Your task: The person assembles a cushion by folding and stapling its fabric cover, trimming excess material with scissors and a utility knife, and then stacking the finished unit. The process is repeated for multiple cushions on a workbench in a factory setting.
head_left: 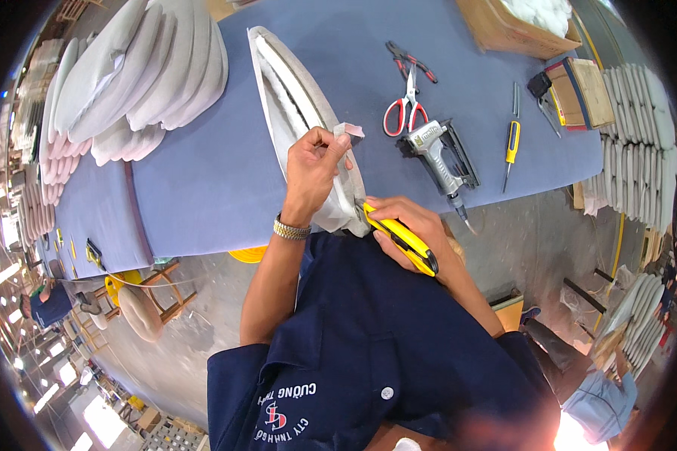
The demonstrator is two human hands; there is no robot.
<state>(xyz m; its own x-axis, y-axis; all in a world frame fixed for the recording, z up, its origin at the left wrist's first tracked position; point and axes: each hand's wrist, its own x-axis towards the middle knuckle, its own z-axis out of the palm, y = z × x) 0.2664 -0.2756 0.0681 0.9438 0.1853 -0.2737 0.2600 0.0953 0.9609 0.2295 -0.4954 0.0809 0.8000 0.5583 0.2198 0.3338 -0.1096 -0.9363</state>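
Observation:
An upholstered cushion point(318, 98) in light grey fabric stands tilted on the blue-covered table, its hollow underside and pale lining showing. My left hand point(313, 167) is closed in a pinch on a small fabric flap point(351, 131) at the cushion's side. In my right hand point(421, 218) is a yellow utility knife point(405, 239). Its front end touches the near end of the cushion, close to my body; the blade itself is hard to make out there. Loose pale fabric bunches below my left hand at that near end.
Right of the cushion lie red-handled scissors point(406, 113), pliers point(411, 62), a staple gun point(440, 156) with its hose, and a yellow screwdriver point(512, 143). Stacked grey cushions point(154, 64) rise at the far left. A cardboard box point(504, 30) with white stuffing stands far right.

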